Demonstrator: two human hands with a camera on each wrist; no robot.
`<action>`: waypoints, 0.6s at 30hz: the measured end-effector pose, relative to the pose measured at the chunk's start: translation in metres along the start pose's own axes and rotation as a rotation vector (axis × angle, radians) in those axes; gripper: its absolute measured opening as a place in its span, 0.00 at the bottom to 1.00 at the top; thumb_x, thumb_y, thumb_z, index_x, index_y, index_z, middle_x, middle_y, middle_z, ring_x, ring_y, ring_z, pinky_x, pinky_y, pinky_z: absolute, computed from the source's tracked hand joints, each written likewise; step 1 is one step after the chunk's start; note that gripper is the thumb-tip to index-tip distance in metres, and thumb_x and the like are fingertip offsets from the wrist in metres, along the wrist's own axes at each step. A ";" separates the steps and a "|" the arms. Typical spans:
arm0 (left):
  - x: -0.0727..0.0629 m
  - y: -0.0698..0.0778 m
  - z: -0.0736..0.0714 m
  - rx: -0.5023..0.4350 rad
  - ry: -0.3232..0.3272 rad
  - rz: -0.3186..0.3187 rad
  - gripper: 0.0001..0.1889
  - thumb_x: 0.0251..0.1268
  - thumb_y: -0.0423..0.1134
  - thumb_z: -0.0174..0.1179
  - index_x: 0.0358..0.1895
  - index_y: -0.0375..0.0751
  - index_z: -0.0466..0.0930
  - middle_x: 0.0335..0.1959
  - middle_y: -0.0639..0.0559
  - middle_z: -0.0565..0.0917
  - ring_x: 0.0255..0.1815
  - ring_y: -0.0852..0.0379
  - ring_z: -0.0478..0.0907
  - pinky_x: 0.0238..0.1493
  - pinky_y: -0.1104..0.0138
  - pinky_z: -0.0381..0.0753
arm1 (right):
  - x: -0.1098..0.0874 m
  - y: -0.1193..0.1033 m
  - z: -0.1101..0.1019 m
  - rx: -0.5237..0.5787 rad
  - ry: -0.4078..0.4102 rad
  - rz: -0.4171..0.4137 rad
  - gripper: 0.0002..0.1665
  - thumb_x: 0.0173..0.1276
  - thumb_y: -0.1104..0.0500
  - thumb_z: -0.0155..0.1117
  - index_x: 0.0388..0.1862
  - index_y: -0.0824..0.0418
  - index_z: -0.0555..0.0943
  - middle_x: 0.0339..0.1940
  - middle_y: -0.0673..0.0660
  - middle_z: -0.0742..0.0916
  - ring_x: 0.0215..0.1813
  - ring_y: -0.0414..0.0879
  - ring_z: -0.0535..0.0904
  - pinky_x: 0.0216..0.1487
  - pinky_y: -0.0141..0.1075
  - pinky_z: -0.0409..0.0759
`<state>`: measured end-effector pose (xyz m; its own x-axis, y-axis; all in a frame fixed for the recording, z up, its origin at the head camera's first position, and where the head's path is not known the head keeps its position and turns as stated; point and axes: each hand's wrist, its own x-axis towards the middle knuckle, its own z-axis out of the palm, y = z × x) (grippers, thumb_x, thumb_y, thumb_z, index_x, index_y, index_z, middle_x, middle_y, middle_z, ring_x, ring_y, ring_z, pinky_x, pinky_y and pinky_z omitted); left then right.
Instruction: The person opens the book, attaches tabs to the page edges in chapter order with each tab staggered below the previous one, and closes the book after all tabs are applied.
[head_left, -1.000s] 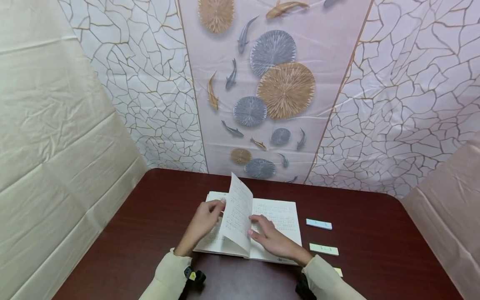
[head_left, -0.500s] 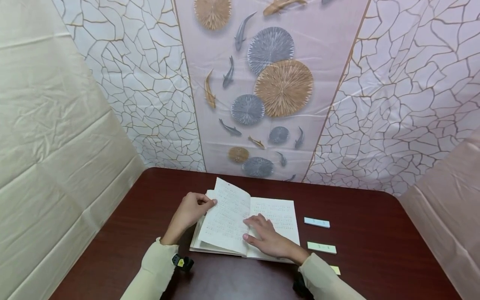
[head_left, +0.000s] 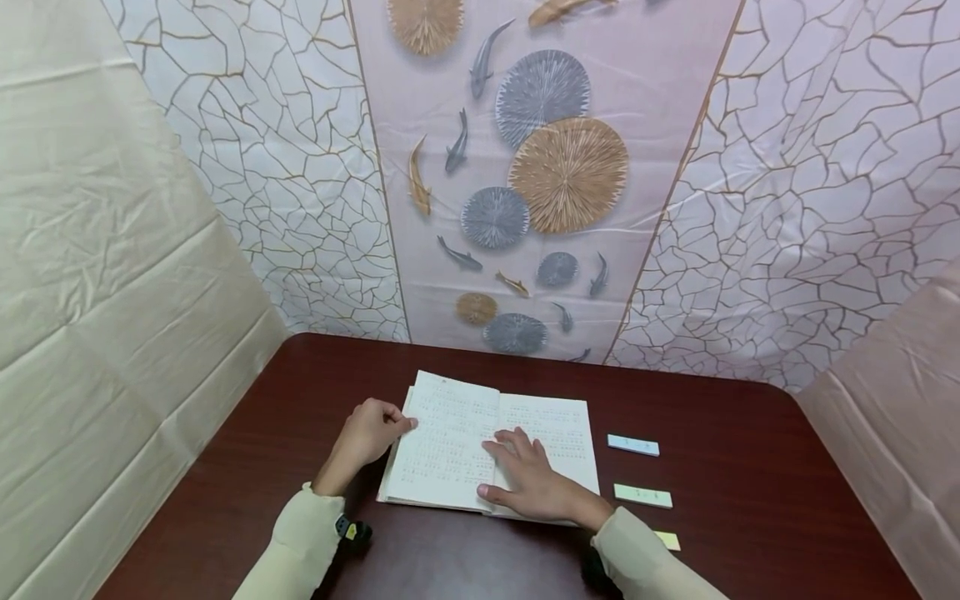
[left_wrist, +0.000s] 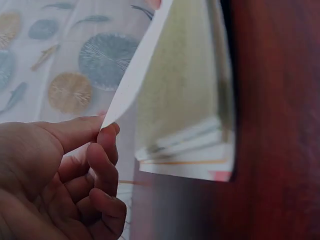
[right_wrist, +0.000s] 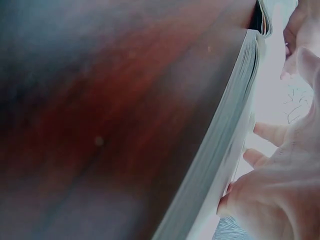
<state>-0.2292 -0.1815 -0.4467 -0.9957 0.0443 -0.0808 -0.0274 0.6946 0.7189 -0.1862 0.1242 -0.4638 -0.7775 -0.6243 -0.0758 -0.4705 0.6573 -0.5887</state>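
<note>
An open book [head_left: 558,421] with printed white pages lies on the table, its spine near the middle. My left hand [head_left: 366,435] is at the book's left edge and pinches a leaf [head_left: 450,429] between thumb and index finger. In the left wrist view that leaf [left_wrist: 132,82] bends up from the pages under it, the other fingers of the left hand [left_wrist: 62,175] curling below. My right hand [head_left: 534,485] spreads over the right page, fingertips near the spine. The right wrist view has the right hand's fingers [right_wrist: 270,132] against the book's thick page block [right_wrist: 220,145].
Right of the book, small paper strips lie in a column: blue [head_left: 633,445], green [head_left: 642,496] and yellow [head_left: 667,541], the last partly behind the right sleeve [head_left: 645,554]. The dark red table [head_left: 738,492] meets a patterned curtain [head_left: 517,275] at the back.
The leaf, upright near the spine a second ago, has swung left and down almost flat. My left hand moved left with it; the right hand's fingers have spread and shifted slightly left.
</note>
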 end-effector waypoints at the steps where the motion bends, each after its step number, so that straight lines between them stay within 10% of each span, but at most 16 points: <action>1: 0.000 -0.001 0.001 0.004 -0.002 -0.009 0.15 0.71 0.47 0.70 0.25 0.46 0.86 0.16 0.56 0.73 0.18 0.59 0.63 0.24 0.66 0.65 | 0.000 0.000 0.000 -0.006 0.001 -0.001 0.45 0.81 0.36 0.55 0.83 0.64 0.63 0.82 0.70 0.62 0.84 0.76 0.45 0.76 0.75 0.44; 18: -0.001 0.003 0.014 0.241 0.040 -0.031 0.14 0.69 0.50 0.72 0.39 0.44 0.84 0.26 0.54 0.78 0.22 0.55 0.72 0.25 0.63 0.68 | -0.002 -0.001 -0.001 -0.033 0.004 -0.022 0.44 0.80 0.41 0.61 0.83 0.65 0.64 0.80 0.70 0.63 0.83 0.75 0.48 0.76 0.75 0.46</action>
<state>-0.2269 -0.1697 -0.4541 -0.9976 -0.0049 -0.0688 -0.0407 0.8468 0.5303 -0.1847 0.1253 -0.4628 -0.7685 -0.6370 -0.0601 -0.5007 0.6572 -0.5634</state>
